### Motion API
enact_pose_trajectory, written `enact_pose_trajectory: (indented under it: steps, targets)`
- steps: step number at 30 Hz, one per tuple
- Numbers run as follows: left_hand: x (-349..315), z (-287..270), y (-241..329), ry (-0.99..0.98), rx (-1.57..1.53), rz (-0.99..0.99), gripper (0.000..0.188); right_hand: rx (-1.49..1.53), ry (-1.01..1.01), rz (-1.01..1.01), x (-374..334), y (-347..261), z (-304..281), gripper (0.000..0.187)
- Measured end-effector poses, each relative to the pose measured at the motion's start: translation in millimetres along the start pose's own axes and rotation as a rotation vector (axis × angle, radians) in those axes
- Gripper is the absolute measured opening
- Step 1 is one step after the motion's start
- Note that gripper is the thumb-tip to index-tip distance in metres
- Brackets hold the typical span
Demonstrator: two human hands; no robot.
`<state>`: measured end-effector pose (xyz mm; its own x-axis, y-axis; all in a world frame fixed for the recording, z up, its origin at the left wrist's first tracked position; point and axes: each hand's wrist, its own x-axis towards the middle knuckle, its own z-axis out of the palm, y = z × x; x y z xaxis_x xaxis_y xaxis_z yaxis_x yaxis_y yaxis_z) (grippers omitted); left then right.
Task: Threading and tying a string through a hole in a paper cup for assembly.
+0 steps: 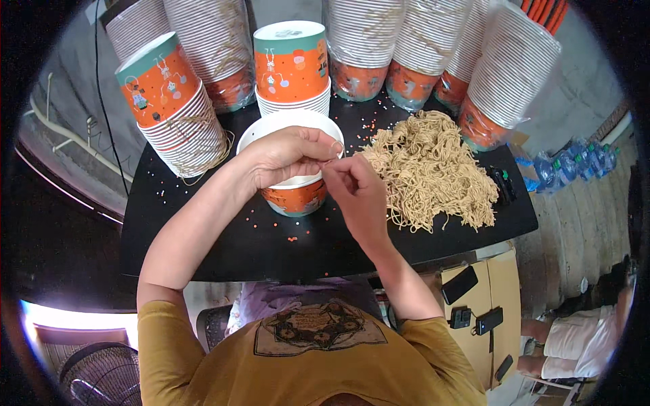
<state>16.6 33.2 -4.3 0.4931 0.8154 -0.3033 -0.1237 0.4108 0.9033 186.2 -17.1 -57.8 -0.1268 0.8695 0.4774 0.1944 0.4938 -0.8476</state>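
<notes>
An upright paper bucket (pixel 296 199), orange outside and white inside, stands on the black table in front of me. Over its right rim my left hand (pixel 288 155) pinches with thumb and fingers. Close against it, my right hand (pixel 357 196) is closed in a pinch too, its fingertips meeting those of the left. Whatever lies between the fingertips is too small to name. To the right of my right hand spreads a tangled heap of tan cord (pixel 437 176).
Upside-down bucket stacks stand at left (pixel 162 88) and centre back (pixel 291 61). Several plastic-wrapped bucket stacks (pixel 511 74) line the back. Small orange bits dot the table (pixel 223 250). At right are a cardboard surface (pixel 501 284) with dark devices, water bottles (pixel 575 162) and another person (pixel 582 342).
</notes>
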Motion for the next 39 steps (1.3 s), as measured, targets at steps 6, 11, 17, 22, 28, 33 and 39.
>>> enact_pose_trajectory:
  steps: [6, 11, 17, 22, 28, 33, 39]
  targets:
    - [-5.9, 5.2, 4.5, 0.018, 0.043, -0.004, 0.019, -0.068, -0.022, -0.109, -0.1, -0.7, -3.4, 0.009]
    - [-5.0, 4.6, 0.7, 0.007, 0.190, 0.084, 0.023, -0.184, 0.111, -0.254, 19.5, 0.1, -19.9, 0.016]
    - [-9.8, 14.1, -2.9, 0.115, 0.404, 0.183, 0.026, -0.320, -0.083, -0.180, 34.8, 0.9, -28.9, 0.018]
    - [-10.1, 18.5, -6.4, 0.169, 0.466, 0.248, 0.027, -0.120, -0.095, -0.030, 31.5, 11.1, -29.6, 0.010]
    - [-8.3, 15.9, -9.6, 0.210, 0.726, 0.387, 0.028, 0.357, -0.179, 0.319, 26.6, 4.9, -29.3, 0.015]
    - [-8.3, 16.8, -10.0, 0.246, 0.882, 0.447, 0.027, 0.281, -0.156, 0.267, 28.4, 6.7, -28.9, 0.013]
    - [-9.0, 17.6, -5.2, 0.170, 0.736, 0.375, 0.026, 0.072, -0.176, 0.226, 31.3, 10.9, -29.8, 0.009]
